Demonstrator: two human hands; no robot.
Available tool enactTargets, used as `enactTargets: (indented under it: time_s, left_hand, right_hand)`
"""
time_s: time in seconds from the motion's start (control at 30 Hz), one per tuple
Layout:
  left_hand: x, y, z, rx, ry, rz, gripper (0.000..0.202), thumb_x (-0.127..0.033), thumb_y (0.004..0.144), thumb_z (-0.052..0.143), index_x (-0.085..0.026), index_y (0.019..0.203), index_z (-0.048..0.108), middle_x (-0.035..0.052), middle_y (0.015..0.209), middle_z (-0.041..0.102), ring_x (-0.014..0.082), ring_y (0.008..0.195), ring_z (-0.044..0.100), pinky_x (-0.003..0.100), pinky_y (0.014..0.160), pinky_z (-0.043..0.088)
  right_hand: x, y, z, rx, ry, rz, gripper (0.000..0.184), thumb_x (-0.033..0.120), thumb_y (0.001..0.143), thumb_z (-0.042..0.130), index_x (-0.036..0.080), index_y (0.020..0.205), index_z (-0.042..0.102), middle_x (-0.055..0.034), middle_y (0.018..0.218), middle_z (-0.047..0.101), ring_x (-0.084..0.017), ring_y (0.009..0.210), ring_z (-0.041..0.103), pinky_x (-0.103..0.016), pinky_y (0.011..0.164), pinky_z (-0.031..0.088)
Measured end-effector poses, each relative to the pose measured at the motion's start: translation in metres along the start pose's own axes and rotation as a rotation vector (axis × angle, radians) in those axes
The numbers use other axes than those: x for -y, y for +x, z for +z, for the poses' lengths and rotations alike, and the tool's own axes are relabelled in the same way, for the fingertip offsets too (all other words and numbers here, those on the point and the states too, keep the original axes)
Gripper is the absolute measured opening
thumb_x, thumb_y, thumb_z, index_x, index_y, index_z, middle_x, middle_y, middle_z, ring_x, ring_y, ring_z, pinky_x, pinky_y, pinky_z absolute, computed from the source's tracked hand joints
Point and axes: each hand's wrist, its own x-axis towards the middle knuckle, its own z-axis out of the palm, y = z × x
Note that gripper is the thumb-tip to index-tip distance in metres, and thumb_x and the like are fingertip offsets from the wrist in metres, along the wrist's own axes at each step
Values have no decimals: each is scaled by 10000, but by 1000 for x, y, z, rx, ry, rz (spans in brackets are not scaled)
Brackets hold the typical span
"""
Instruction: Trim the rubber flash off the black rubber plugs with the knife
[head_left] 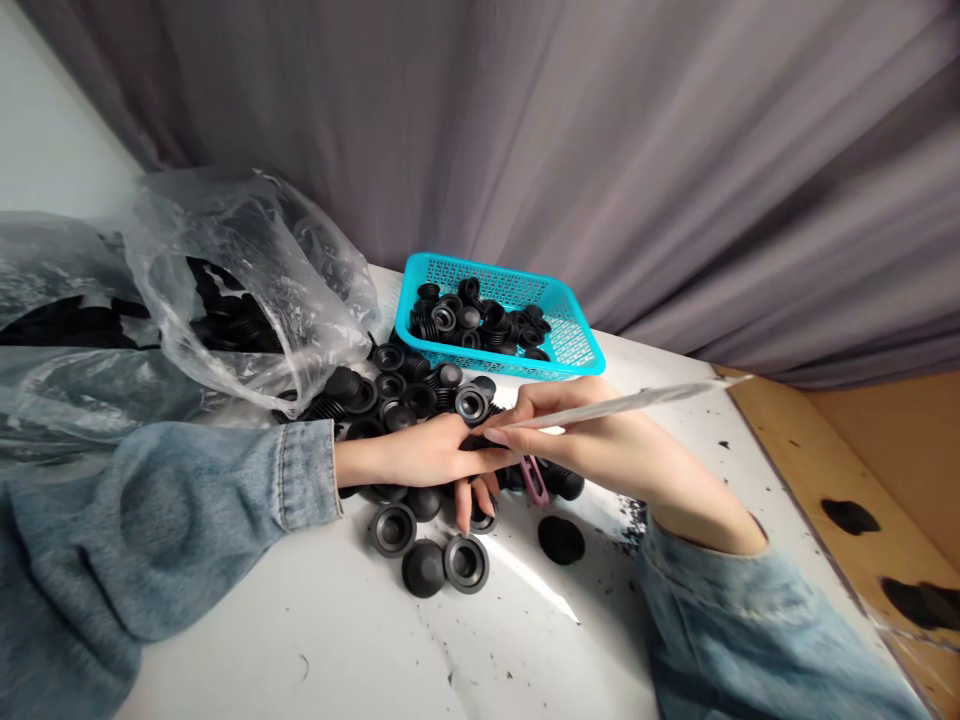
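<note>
My left hand (431,458) lies over a heap of black rubber caps (409,400) on the white table (330,640), fingers curled down on one cap I can barely see. My right hand (600,445) meets it from the right, pinching a long thin grey tool (637,402) that points up to the right. A pink object (532,478) pokes out under the right hand. Several loose caps (442,560) lie just in front of my hands. Both arms wear denim sleeves.
A turquoise mesh basket (574,340) holding several black caps stands behind the heap. Clear plastic bags (225,290) full of black parts lie at the left. A grey curtain hangs behind. The table's right edge borders a wooden surface (885,470) with black scraps.
</note>
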Motion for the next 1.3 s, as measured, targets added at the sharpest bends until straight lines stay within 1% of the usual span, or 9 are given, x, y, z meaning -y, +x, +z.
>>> enactTargets:
  time_s: [0.13,0.23,0.37,0.6,0.8,0.87,1.03,1.13,1.3]
  left_hand:
    - [3,1,-2,22,-10,9,395,-488,848,505,-108,839,610,11,555,645,91,363,567,216,472,478]
    - [2,1,-2,12,9,14,409,-491,859,483,-107,800,606,22,564,649,105,403,596,218,478,481]
    - [-1,-1,-1,7,24,7,427,-518,849,481,-109,835,601,28,573,653,113,408,599,229,492,483]
    - [-7,-3,0,-6,50,-7,450,-550,828,480,-118,819,605,20,607,663,109,413,592,235,497,478]
    - [-5,-6,-1,3,216,179,562,-574,855,398,-119,610,617,70,600,686,159,706,670,264,765,507]
    - [-3,-7,-1,8,244,199,566,-585,849,397,-109,658,635,93,656,704,168,720,671,268,756,512]
    - [2,-10,-3,21,230,188,477,-521,862,444,-92,1014,589,92,695,717,177,752,684,264,711,523]
    - [6,-11,-4,20,258,202,387,-454,882,460,-108,958,616,84,732,719,169,747,684,262,717,522]
    - [9,-9,-1,-20,264,177,344,-432,875,486,-128,817,635,46,672,703,157,681,677,264,702,529]
  right_hand:
    - [5,-3,10,-98,-270,-125,202,259,846,508,167,695,607,2,553,587,-90,411,485,-228,429,362]
    - [5,-2,13,-100,-303,-147,201,236,870,462,163,761,615,-11,572,607,-100,428,507,-234,444,373]
    - [2,2,5,-178,-189,-132,231,310,827,548,195,627,548,-30,666,663,-149,587,602,-249,509,424]
    - [5,0,-8,-122,38,-24,266,387,746,634,200,572,558,-29,706,679,-163,637,612,-266,518,450]
    - [7,-6,-19,-191,16,11,214,350,713,667,198,573,615,-41,661,677,-182,617,623,-278,476,453]
    - [9,-11,-23,-208,48,13,201,342,702,682,203,568,623,-47,684,687,-204,657,644,-289,489,478]
    - [13,-16,-23,-118,154,-17,219,308,723,679,224,543,587,-33,728,703,-239,836,673,-301,605,539]
    - [15,-15,-19,-30,212,-41,232,285,742,659,229,538,564,-16,675,687,-233,935,655,-293,683,546]
    - [17,-13,-11,44,210,-15,258,298,754,640,198,540,537,-39,731,689,-210,823,662,-232,506,501]
